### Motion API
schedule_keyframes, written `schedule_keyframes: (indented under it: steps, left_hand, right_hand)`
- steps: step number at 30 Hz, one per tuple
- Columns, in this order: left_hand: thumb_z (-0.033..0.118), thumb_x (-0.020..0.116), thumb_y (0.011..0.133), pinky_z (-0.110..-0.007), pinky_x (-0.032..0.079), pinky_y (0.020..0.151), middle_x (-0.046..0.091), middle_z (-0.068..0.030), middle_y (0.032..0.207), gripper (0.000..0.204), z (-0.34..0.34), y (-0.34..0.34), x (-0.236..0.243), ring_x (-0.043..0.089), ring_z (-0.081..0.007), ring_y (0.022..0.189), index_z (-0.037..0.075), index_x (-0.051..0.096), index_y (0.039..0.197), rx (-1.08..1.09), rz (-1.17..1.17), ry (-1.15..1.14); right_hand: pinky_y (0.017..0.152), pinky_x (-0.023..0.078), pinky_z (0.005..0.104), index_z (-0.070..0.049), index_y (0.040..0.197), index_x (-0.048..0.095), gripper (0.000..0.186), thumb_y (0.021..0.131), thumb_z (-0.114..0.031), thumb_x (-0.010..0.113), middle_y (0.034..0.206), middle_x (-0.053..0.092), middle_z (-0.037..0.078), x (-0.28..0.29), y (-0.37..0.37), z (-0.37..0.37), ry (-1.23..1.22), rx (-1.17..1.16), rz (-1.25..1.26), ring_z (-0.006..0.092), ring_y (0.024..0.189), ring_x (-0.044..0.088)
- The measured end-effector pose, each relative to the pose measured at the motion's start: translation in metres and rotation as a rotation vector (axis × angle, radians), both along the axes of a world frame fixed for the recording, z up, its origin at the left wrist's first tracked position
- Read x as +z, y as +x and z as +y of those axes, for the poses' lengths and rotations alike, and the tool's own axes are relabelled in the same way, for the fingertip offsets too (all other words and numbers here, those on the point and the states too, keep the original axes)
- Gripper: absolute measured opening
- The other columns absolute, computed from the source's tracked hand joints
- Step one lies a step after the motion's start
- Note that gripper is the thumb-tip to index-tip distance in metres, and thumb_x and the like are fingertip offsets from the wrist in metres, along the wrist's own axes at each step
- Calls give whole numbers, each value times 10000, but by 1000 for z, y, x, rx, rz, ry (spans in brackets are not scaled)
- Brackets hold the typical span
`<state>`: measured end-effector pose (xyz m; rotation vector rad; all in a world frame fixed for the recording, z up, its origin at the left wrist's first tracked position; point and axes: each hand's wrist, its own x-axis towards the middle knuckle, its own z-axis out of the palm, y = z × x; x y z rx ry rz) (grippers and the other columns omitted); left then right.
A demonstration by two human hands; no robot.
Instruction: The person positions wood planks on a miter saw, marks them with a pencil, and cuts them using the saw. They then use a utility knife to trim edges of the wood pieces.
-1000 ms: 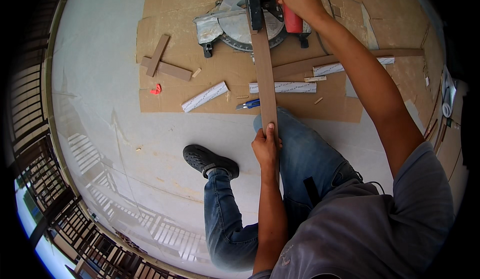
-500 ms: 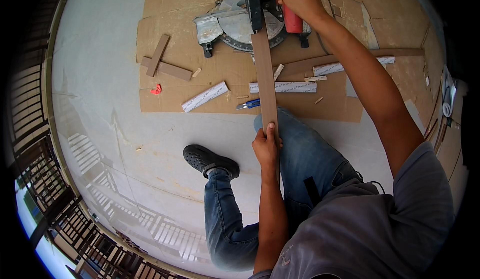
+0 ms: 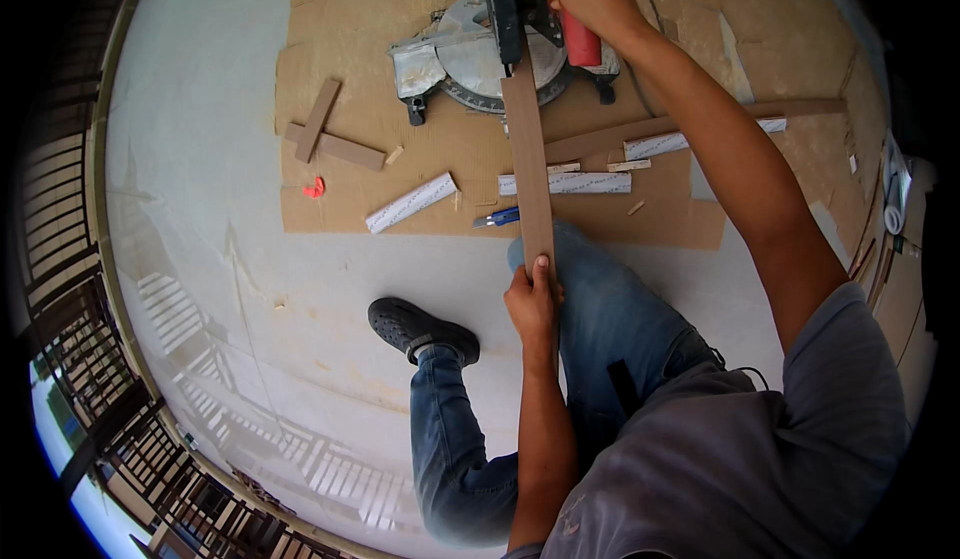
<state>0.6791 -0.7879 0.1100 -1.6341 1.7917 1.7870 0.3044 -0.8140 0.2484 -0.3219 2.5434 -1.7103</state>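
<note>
My left hand (image 3: 532, 301) grips a long brown board (image 3: 531, 174) near its lower end, thumb on top and fingers wrapped beneath. From there the board runs up over my thigh to the miter saw (image 3: 490, 51), its far part lying on the saw's bed under the black saw head (image 3: 500, 4). My right hand (image 3: 595, 1) is closed at the top of the saw, by its red and black body; the part it grips is mostly hidden by the fingers. A blue utility knife (image 3: 497, 218) lies just left of the board.
Brown cardboard (image 3: 400, 199) covers the floor under the saw. Two crossed brown strips (image 3: 345, 149) and a red scrap (image 3: 315, 188) lie left. White-backed strips (image 3: 410, 203), a longer brown strip (image 3: 600, 139) and small offcuts (image 3: 629, 166) lie around. A cable (image 3: 645, 89) trails behind my right arm.
A small offcut beside the board, slanted before, now lies flat along the top of the white-backed strip. My hands keep their grips, and the view has shifted slightly.
</note>
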Motion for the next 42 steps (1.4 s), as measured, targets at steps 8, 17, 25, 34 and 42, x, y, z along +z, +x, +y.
schedule_keyframes:
  steps: [8,17,25,34,42]
  left_hand:
    - [484,649,1002,-332,508,523,658,-116,598,540,9,21,-3,660,-187,531,-21,650,813,-76,12,-156]
    - [488,654,993,-464,510,568,664,-194,653,518,25,78,3,669,-410,602,5,612,812,-230,-126,-405]
    - [448,667,993,-447,527,567,688,-185,658,475,42,103,22,704,-389,620,5,612,829,-340,-171,-529]
    - [442,675,993,-479,513,573,673,-206,683,464,46,100,21,674,-444,652,16,600,822,-318,-116,-495]
    - [486,638,1007,-422,516,575,671,-168,644,537,22,75,2,690,-345,607,-14,619,813,-266,-66,-343]
  right_hand:
    - [425,493,401,-41,1205,419,324,922,-72,574,753,591,144,24,-80,-24,-21,90,-70,243,510,601]
    - [478,557,503,131,907,653,209,804,-38,586,757,674,279,17,-194,-60,-1,118,-68,364,604,696]
    - [474,559,508,120,960,641,208,850,-37,559,774,643,285,18,-213,-69,-125,130,-229,372,599,679]
    - [482,556,531,125,1013,631,239,857,-28,534,802,655,286,21,-217,-64,-47,168,-228,385,609,679]
    - [447,538,480,147,1056,602,265,866,-30,546,806,636,256,25,-184,-58,-109,68,-143,322,563,642]
